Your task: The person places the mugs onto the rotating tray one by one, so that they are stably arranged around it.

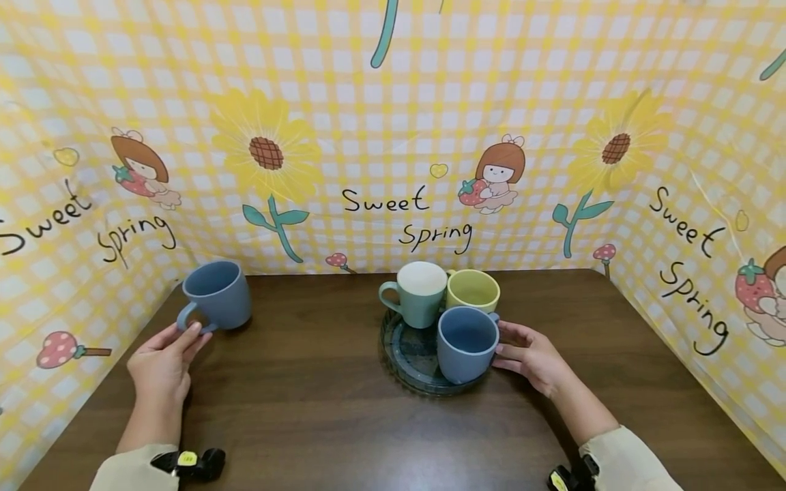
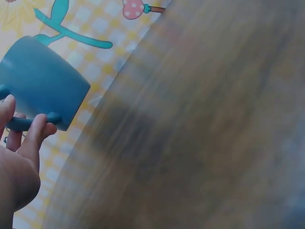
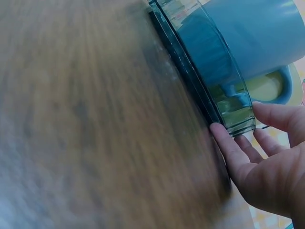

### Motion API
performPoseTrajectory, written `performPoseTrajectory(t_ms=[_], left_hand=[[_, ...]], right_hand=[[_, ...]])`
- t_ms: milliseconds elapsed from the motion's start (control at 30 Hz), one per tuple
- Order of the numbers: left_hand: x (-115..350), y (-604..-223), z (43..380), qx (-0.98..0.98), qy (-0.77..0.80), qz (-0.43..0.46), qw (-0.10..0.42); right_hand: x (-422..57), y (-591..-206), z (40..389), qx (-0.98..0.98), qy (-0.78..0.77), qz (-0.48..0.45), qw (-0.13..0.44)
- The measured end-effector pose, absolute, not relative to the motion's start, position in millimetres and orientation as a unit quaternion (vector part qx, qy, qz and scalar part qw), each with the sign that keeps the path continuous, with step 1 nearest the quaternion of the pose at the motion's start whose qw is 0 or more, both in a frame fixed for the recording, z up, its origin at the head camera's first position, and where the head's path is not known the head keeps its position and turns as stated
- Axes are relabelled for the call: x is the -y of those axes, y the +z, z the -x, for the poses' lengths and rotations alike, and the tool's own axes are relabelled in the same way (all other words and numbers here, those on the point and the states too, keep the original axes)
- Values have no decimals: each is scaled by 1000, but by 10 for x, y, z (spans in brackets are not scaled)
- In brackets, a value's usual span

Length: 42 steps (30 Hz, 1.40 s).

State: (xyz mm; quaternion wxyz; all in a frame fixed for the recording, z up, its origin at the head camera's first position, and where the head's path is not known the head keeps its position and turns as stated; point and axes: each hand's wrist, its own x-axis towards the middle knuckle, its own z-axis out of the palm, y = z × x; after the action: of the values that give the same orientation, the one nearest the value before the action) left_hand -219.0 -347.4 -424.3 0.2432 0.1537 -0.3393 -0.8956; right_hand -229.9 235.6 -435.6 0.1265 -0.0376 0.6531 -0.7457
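My left hand (image 1: 161, 365) pinches the handle of a blue mug (image 1: 224, 300) at the table's far left, its mouth up. The left wrist view shows the mug (image 2: 47, 81) tilted with the fingers on its handle. Across the table, my right hand (image 1: 535, 356) has its fingers extended, fingertips at the rim of a round dark glass tray (image 1: 405, 365). In the right wrist view they are against the tray's side (image 3: 217, 100). Another blue mug (image 1: 464, 348) stands on the tray, its handle near those fingers. Behind it are a green mug (image 1: 417, 303) with a white inside and a yellow-green mug (image 1: 474, 290).
The dark wooden table (image 1: 307, 409) is bounded at the back and both sides by a yellow checked cloth (image 1: 381, 123) with flowers and lettering. Bare wood lies between the left-hand mug and the tray.
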Motion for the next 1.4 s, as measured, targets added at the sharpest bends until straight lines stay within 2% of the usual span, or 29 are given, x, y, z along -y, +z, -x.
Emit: performPoseTrajectory(t_ms=[500,1400], left_hand=[[3329,-4231,2127,356,-893,-123,245],[2933,-4119,2059,395,-895,-58,197]], right_hand=[[-2327,-4373,2257,-648,-752,31,117],[-2288,-4356,2200,-644,-757,14,111]])
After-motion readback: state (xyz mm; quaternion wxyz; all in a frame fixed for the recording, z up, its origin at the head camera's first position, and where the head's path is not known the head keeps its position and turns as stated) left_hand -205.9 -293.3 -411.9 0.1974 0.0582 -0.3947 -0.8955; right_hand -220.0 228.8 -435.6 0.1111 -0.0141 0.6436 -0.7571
